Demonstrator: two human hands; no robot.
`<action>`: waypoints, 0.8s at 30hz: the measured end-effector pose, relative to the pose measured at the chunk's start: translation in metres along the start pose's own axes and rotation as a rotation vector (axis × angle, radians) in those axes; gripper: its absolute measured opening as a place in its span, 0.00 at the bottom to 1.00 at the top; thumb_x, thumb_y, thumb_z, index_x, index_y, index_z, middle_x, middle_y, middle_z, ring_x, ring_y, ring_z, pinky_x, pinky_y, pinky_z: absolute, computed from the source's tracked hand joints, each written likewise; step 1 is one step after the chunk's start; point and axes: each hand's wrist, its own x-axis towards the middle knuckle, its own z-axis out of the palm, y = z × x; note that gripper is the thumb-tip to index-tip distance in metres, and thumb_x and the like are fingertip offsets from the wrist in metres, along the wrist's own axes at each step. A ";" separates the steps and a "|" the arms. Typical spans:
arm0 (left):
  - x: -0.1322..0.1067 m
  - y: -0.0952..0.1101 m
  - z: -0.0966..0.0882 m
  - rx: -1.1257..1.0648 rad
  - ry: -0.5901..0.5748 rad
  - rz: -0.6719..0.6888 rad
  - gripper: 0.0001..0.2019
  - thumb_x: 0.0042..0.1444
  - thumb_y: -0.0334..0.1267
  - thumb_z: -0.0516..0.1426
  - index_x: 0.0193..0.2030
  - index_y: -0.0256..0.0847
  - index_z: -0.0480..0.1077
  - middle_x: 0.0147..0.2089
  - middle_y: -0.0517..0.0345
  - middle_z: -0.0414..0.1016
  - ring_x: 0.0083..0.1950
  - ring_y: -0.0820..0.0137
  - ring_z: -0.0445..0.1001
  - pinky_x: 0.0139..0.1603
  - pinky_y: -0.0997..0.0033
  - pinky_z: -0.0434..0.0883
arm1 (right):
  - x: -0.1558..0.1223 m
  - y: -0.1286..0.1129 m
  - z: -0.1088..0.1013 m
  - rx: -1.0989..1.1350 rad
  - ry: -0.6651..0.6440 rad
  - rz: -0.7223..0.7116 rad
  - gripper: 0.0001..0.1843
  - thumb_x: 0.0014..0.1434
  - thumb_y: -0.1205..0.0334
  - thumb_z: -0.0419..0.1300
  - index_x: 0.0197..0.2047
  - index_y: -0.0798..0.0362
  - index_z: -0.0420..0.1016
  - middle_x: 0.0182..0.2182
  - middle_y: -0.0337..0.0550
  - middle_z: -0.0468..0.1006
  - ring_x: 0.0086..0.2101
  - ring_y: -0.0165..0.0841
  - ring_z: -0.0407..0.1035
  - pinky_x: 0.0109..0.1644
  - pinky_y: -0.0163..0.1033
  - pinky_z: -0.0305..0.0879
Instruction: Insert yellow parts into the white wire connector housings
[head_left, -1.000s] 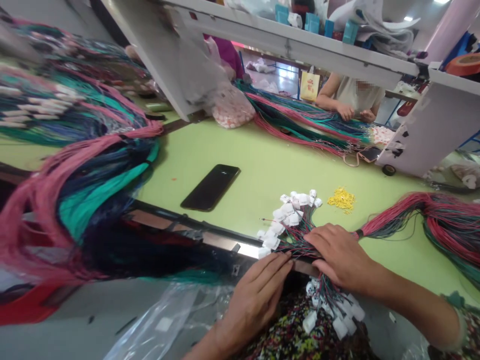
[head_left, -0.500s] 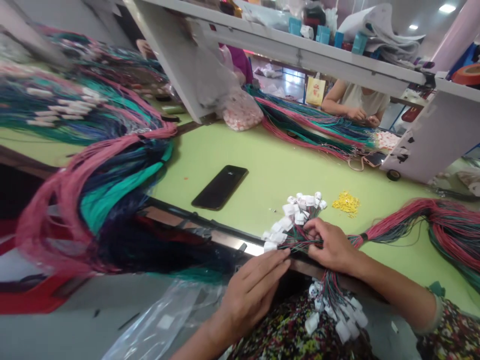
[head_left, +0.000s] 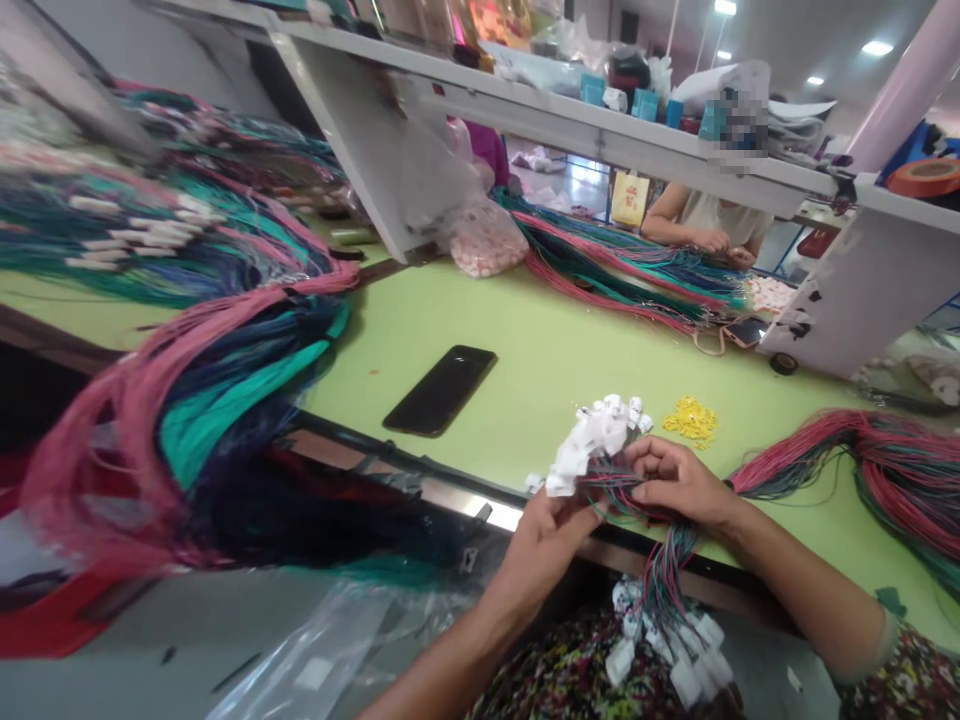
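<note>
Two bare hands gather a bundle of thin red, green and dark wires (head_left: 611,477).
The right hand (head_left: 686,488) pinches the wires between thumb and fingers; the left hand (head_left: 541,555), flat with straight fingers half a second ago, now curls its fingers around the end with white plastic connectors (head_left: 592,440), which cluster tighter than before above the front edge of the light-green tabletop (head_left: 570,350), near a loose heap of tiny yellow pieces (head_left: 691,421).

Some fingertips of the left hand (head_left: 541,545) and right hand (head_left: 686,487) are hidden among wires (head_left: 619,480). The right edge cuts off the right bundle (head_left: 892,450); far-left cables (head_left: 45,215) are blurred. Yellow bits (head_left: 691,421) are too small to identify. The shelf (head_left: 525,105) hides the far person's (head_left: 705,225) head.
</note>
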 end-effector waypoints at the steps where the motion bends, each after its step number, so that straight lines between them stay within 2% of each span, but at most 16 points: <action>1: 0.002 0.001 0.003 0.022 0.004 0.014 0.11 0.55 0.39 0.62 0.45 0.39 0.78 0.45 0.48 0.84 0.51 0.56 0.79 0.58 0.54 0.72 | -0.001 0.000 0.001 -0.088 0.000 -0.004 0.23 0.46 0.60 0.73 0.43 0.52 0.69 0.28 0.32 0.72 0.26 0.26 0.64 0.30 0.33 0.59; 4: 0.003 -0.001 0.007 0.184 0.080 0.141 0.10 0.57 0.39 0.59 0.43 0.41 0.78 0.44 0.50 0.84 0.52 0.54 0.78 0.58 0.51 0.72 | -0.005 0.003 0.008 -0.377 0.089 -0.051 0.32 0.40 0.57 0.77 0.45 0.51 0.67 0.27 0.30 0.67 0.26 0.28 0.61 0.28 0.33 0.55; 5: 0.002 -0.002 0.008 0.248 0.085 0.192 0.11 0.58 0.39 0.57 0.44 0.42 0.78 0.44 0.50 0.84 0.51 0.54 0.79 0.57 0.50 0.72 | -0.007 0.004 0.011 -0.481 0.135 -0.080 0.31 0.41 0.56 0.77 0.45 0.51 0.67 0.27 0.30 0.67 0.26 0.28 0.61 0.28 0.33 0.55; 8: -0.001 -0.001 0.009 0.454 0.001 0.329 0.12 0.61 0.36 0.54 0.47 0.45 0.77 0.41 0.51 0.83 0.50 0.54 0.79 0.57 0.48 0.71 | -0.008 0.005 0.018 -0.779 0.269 -0.266 0.18 0.48 0.55 0.71 0.38 0.53 0.71 0.29 0.37 0.69 0.31 0.34 0.63 0.35 0.39 0.61; 10: -0.003 0.001 0.008 0.547 -0.027 0.392 0.14 0.63 0.35 0.52 0.50 0.46 0.75 0.41 0.52 0.83 0.52 0.54 0.78 0.58 0.48 0.70 | -0.007 0.005 0.019 -0.855 0.342 -0.409 0.10 0.51 0.58 0.67 0.33 0.53 0.72 0.33 0.43 0.72 0.36 0.38 0.65 0.42 0.44 0.63; 11: -0.004 0.000 0.007 0.572 -0.028 0.420 0.14 0.64 0.34 0.52 0.52 0.46 0.74 0.41 0.51 0.82 0.52 0.55 0.77 0.58 0.48 0.70 | -0.006 0.004 0.019 -0.813 0.362 -0.441 0.08 0.52 0.60 0.66 0.33 0.53 0.73 0.34 0.44 0.73 0.38 0.39 0.66 0.44 0.45 0.64; 13: -0.005 -0.002 0.005 0.593 -0.014 0.491 0.15 0.64 0.33 0.51 0.54 0.45 0.71 0.45 0.50 0.81 0.53 0.55 0.76 0.56 0.49 0.71 | -0.003 0.004 0.015 -0.571 0.346 -0.396 0.06 0.53 0.60 0.65 0.34 0.53 0.74 0.34 0.43 0.76 0.38 0.38 0.69 0.44 0.44 0.66; 16: -0.001 -0.007 0.002 0.605 0.027 0.604 0.17 0.64 0.30 0.51 0.58 0.44 0.67 0.52 0.47 0.77 0.53 0.58 0.75 0.54 0.53 0.72 | 0.002 0.007 0.006 -0.075 0.217 -0.192 0.10 0.52 0.58 0.67 0.37 0.53 0.76 0.29 0.40 0.79 0.32 0.34 0.73 0.38 0.39 0.68; 18: 0.003 -0.010 0.003 0.612 0.030 0.669 0.18 0.63 0.27 0.51 0.59 0.43 0.65 0.52 0.47 0.76 0.52 0.60 0.74 0.52 0.56 0.73 | 0.004 0.008 0.001 0.159 0.143 -0.093 0.12 0.52 0.56 0.68 0.37 0.54 0.76 0.25 0.40 0.80 0.25 0.31 0.72 0.32 0.36 0.67; 21: 0.012 -0.013 0.009 0.568 0.048 0.760 0.18 0.63 0.25 0.49 0.57 0.43 0.64 0.47 0.50 0.75 0.48 0.64 0.74 0.49 0.61 0.73 | 0.005 0.007 -0.003 0.313 0.099 -0.065 0.11 0.52 0.57 0.68 0.34 0.56 0.76 0.21 0.40 0.79 0.21 0.29 0.68 0.28 0.35 0.65; 24: 0.021 -0.015 0.013 0.495 0.152 0.789 0.15 0.63 0.24 0.49 0.53 0.43 0.66 0.43 0.53 0.73 0.45 0.66 0.74 0.47 0.63 0.74 | 0.004 0.003 -0.004 0.340 0.092 -0.093 0.11 0.51 0.58 0.68 0.30 0.57 0.76 0.20 0.39 0.76 0.20 0.27 0.66 0.28 0.34 0.64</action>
